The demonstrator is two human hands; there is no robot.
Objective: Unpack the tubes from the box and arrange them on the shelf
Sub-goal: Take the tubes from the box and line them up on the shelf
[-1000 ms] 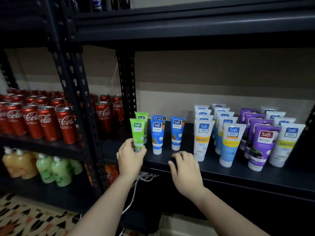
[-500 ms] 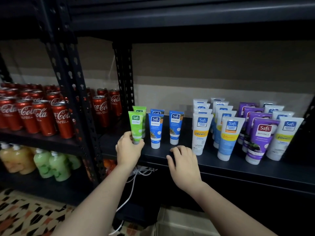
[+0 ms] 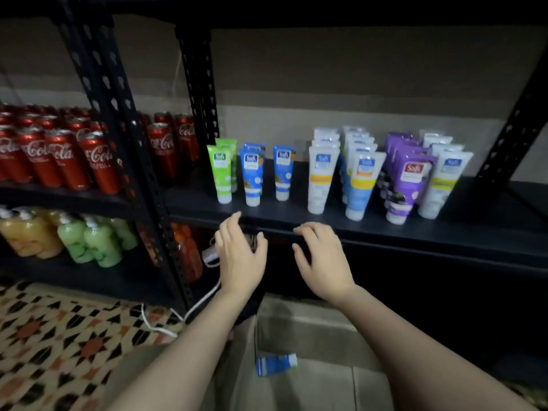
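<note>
Tubes stand cap-down on the dark shelf (image 3: 415, 232): a green tube (image 3: 221, 173) at the left, blue tubes (image 3: 251, 178) beside it, then several white and purple tubes (image 3: 407, 188) to the right. My left hand (image 3: 240, 256) hovers below the shelf edge, under the green tube, with fingers spread and nothing in it. My right hand (image 3: 323, 259) is also empty, its fingertips at the shelf's front edge. Below lies the open cardboard box (image 3: 311, 330), and a blue tube (image 3: 275, 364) lies on its side inside.
Red cola cans (image 3: 59, 155) fill the neighbouring shelf on the left, with bottles of green and orange liquid (image 3: 89, 241) beneath. A black upright post (image 3: 130, 161) divides the two racks. A white cable (image 3: 166, 324) trails onto the patterned floor.
My left hand has let go of the green tube, which now stands on the shelf, and dropped below the edge. The view has tilted down, bringing the box and its blue tube into sight.
</note>
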